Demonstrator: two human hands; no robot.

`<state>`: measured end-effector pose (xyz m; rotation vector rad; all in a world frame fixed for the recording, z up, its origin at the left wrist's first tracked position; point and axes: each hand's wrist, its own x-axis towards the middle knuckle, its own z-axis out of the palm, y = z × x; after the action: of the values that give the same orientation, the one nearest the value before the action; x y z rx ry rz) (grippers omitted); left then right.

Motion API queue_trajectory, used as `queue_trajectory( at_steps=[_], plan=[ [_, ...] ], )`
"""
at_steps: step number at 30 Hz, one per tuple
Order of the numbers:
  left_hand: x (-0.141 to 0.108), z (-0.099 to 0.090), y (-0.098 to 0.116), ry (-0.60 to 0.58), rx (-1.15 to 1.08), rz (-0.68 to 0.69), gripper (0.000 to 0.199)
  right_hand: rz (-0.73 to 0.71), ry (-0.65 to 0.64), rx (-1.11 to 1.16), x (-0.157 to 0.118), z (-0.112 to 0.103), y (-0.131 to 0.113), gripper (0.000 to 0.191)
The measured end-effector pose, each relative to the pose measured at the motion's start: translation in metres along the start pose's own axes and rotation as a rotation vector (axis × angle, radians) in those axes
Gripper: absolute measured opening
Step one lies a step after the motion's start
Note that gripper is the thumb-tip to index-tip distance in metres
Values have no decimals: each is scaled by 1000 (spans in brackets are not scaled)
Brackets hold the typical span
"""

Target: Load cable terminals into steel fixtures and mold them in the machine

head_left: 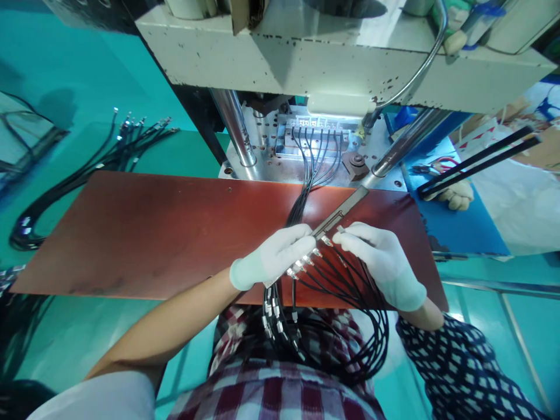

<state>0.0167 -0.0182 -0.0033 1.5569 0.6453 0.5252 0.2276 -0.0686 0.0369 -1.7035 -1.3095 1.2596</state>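
Note:
My left hand (284, 251), in a white glove, is closed around a long metal bar (345, 210) that slants up to the right over the brown board (175, 227). Several silver connectors (301, 265) on black cables line the bar's lower side. To the right, my gloved right hand (380, 256) pinches a small metal piece (340, 230) near the bar. The looped black cables (376, 338) hang below the hands and over the lap.
Behind the board stands a press with steel columns (234, 125) and a fixture (312, 140) holding several cable ends. More cables (100, 151) lie at left. Pliers (431, 167), a glove (457, 195) and black rods (481, 160) are at right.

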Motion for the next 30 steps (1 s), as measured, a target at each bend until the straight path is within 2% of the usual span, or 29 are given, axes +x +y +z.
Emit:
queue_trajectory(
  at_steps=[3,7,14,18,22,24,27,30],
  plan=[
    [0,0,-1,5,-4,17,40,-73,29,-68,-3,7,-6,26],
    [-1,0,0,-12,38,1,38,-72,0,-41,-2,7,-6,24],
    [-3,0,1,32,294,60,33,-148,-2,-103,2,11,-4,25],
    [-4,2,3,4,128,19,34,-169,-19,-184,2,4,0,23],
    [-4,2,2,-3,-33,-7,37,-183,126,-189,-5,-23,12,24],
    [-4,0,2,1,-43,13,38,-163,36,-192,-9,-35,19,25],
    [-3,-3,4,5,-17,44,41,-82,-295,-140,-9,-44,25,34],
    [-2,-4,5,22,21,78,43,-54,-618,-3,-3,-42,25,41]
  ],
)
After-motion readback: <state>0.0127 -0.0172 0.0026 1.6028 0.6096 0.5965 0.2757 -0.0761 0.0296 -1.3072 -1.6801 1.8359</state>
